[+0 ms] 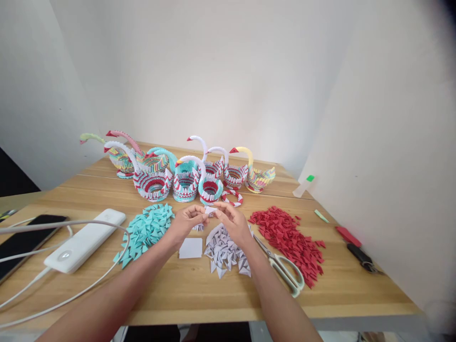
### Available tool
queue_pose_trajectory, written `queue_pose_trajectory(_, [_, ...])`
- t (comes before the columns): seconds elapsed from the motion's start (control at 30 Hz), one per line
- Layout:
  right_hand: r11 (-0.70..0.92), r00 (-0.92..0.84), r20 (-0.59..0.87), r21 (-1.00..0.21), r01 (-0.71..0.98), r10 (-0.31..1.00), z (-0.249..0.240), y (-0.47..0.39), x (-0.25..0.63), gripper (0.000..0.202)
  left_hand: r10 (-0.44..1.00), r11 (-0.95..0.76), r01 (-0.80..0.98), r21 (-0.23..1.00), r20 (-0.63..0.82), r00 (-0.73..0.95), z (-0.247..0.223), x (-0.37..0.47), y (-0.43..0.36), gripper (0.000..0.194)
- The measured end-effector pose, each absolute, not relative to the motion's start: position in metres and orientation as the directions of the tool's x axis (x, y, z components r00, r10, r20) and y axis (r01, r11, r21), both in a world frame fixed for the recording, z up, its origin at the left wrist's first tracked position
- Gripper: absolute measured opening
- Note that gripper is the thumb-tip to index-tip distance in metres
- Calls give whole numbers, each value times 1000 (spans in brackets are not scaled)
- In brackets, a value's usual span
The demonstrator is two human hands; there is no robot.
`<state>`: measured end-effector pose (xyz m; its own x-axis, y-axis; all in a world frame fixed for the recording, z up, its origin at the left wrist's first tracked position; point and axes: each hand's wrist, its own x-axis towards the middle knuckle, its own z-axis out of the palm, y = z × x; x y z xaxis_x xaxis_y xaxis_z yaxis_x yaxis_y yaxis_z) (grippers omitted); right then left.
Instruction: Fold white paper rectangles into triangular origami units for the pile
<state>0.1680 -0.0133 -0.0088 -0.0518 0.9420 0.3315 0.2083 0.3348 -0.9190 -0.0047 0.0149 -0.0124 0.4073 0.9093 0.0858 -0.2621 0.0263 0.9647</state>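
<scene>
Head view. We hold a small white paper piece (210, 210) between both hands above the middle of the wooden table (199, 289). Our left hand (188, 221) pinches its left edge with thumb and fingertips closed on it; our right hand (233, 221) grips its right edge the same way. The fingertips of both hands nearly meet over the paper.

Directly below the hands lies a pile of folded white triangles (228, 251), and just left of that pile a flat white paper rectangle (190, 248) rests on the table. A heap of turquoise folded triangles (147, 230) lies to the left, and a heap of red folded triangles (290, 237) to the right. Scissors (281, 263) with pale handles lie between the white pile and the red heap, just beside our right forearm.

Behind the hands stands a row of modular-paper swans (185, 178), with a small red-and-white paper ring (232, 197) in front of them. At the left lie a white power bank (83, 240) with cables and a dark phone (24, 240). At the right edge we see a black-handled tool (361, 256).
</scene>
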Motion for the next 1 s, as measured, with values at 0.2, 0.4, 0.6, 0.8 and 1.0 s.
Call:
queue_pose_trajectory(0.2, [311, -15, 316, -923, 225, 949, -9, -13, 167, 22, 912, 40, -240, 970, 63, 406, -13, -4, 14, 25])
queue_pose_trajectory(0.4, [331, -39, 332, -916, 224, 943, -10, -14, 166, 20, 893, 21, -189, 982, 67, 445, -9, -4, 13, 26])
queue_pose_trajectory(0.6, [353, -47, 353, -903, 244, 935, -9, -15, 166, 18, 881, 3, -186, 983, 85, 465, -7, -5, 13, 27])
queue_pose_trajectory(0.8, [353, -41, 355, -898, 263, 934, -5, -17, 164, 16, 883, 14, -186, 982, 75, 464, -9, -5, 15, 29])
queue_pose_trajectory(1.0, [348, -33, 355, -891, 290, 934, -5, -18, 163, 16, 892, 3, -167, 986, 73, 447, -8, -5, 14, 26])
